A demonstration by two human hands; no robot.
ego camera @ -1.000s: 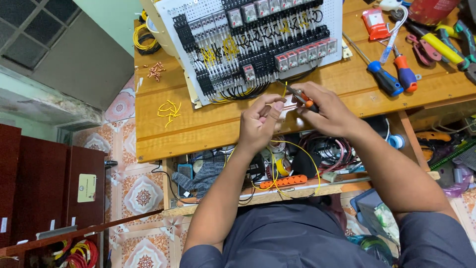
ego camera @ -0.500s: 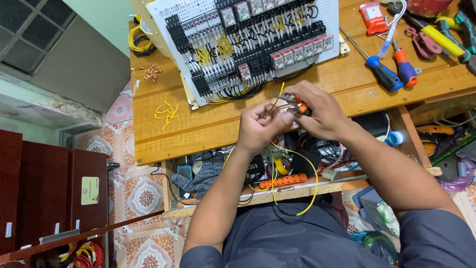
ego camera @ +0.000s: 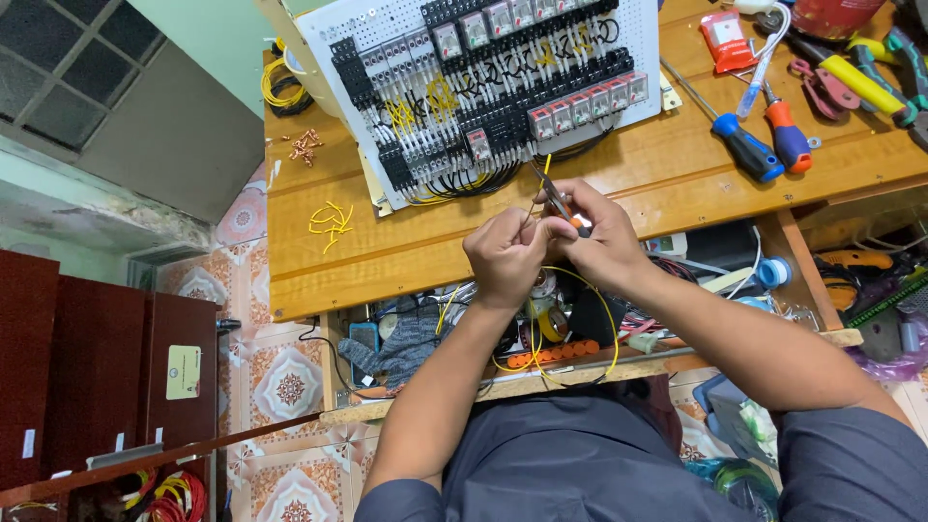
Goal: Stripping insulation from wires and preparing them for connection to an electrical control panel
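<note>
My left grip point(ego camera: 509, 253) and right grip point(ego camera: 597, 232) meet, fingers closed together on a small tool point(ego camera: 561, 205) and a yellow wire point(ego camera: 597, 290). The tool's jaws are mostly hidden between my fingers. The wire loops down below my wrists. Just beyond the grips lies a white panel point(ego camera: 483, 77), its top cut off. Right of them sits a red pack point(ego camera: 726, 41). Far left hangs a yellow tag point(ego camera: 183, 371) on a dark cabinet. The surface point(ego camera: 387, 246) is wood, the floor patterned tile.

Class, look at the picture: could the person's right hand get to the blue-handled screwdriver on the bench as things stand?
Probably yes, but not freely. The blue-handled screwdriver lies in the open on the wooden bench, with nothing between it and the right hand. That hand, though, is gripping a small tool at the yellow wire.
</note>
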